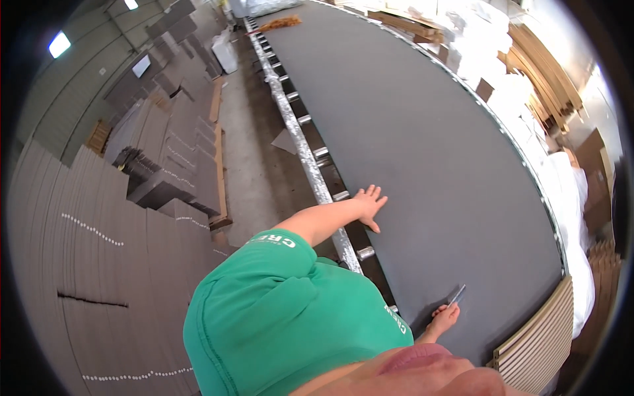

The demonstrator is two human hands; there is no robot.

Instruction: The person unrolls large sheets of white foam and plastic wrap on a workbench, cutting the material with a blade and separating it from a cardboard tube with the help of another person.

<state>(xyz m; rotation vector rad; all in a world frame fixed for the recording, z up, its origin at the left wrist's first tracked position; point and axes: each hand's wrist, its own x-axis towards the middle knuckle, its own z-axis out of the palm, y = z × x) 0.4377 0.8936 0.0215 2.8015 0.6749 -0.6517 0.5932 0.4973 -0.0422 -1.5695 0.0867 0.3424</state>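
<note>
My left hand (370, 206) lies flat with fingers spread on the near left edge of a long dark grey sheet (409, 145). In my right hand (444, 321) is a slim tool with a silvery, blade-like end (457, 295), pointing up and away over the sheet; its exact kind is too small to tell. The fingers are closed round its lower part. Beneath the sheet's left edge, metal rollers (321, 152) stick out toward a worn metal rail (297, 132).
An orange, fluffy brush-like thing (280, 24) lies at the sheet's far left end. Ribbed slats (538, 333) stand at the near right. White wrapping (573, 264) and brown boards (545, 72) line the right side. Tall stacks of grey-brown panels (99, 264) stand left, across an aisle (247, 132).
</note>
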